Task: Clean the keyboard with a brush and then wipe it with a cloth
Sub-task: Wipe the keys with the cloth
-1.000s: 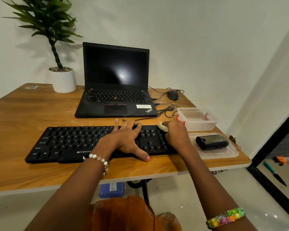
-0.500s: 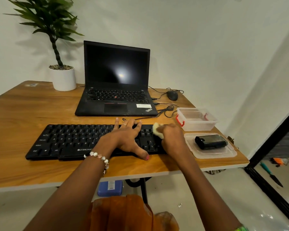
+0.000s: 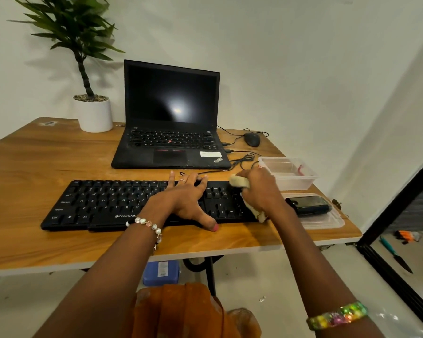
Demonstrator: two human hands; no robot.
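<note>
The wooden table (image 3: 34,172) is found bearing all the items; an open laptop (image 3: 171,118) with a dark screen is set at the back, a potted plant (image 3: 91,93) at the far left corner. The keyboard (image 3: 103,203) — black, full-size, wired — is laid flat along the near edge of the table, in front of the laptop; its keys are seen intact and matt, and no dust can be made out at this range. At the right, a clear plastic box (image 3: 291,176) and its lid (image 3: 327,220) are placed just beside the keyboard; a dark object is rested on the lid, and whether it is the brush cannot be told. The left hand (image 3: 183,198) is spread flat on the keys, fingers straight, holding nothing, by which the keyboard is steadied. The right hand (image 3: 261,191) is curled round a pale cloth (image 3: 239,181), which is pressed on the number-pad end. The brushing is judged complete, since the cloth is already in use; the wiping is judged under way — the middle and left sections are judged likely still to be covered.
</note>
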